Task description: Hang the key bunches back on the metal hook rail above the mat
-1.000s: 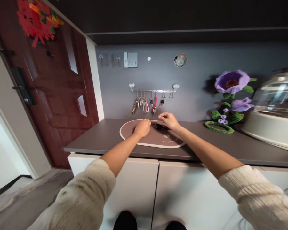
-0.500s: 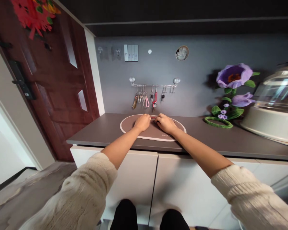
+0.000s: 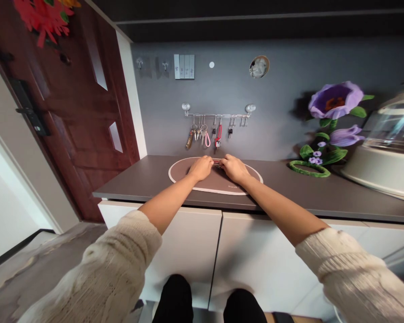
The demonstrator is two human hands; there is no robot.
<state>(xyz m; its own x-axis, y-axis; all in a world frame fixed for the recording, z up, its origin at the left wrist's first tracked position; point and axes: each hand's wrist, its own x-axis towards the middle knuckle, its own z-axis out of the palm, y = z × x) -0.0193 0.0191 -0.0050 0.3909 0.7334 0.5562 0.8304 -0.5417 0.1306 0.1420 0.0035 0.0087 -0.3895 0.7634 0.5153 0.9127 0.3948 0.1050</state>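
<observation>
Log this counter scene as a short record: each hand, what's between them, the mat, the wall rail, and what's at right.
left hand: curled over the mat, grip unclear
right hand: curled opposite, grip unclear
between: small reddish item, mostly hidden
mat: brown, pale edge, on the dark counter
rail: clear, with hanging keys
at right: purple flowers, white appliance with clear dome

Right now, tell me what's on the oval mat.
Over the mat are the left hand, right hand and, between them, part of a reddish thing. What the hands cover can't be seen.
</observation>
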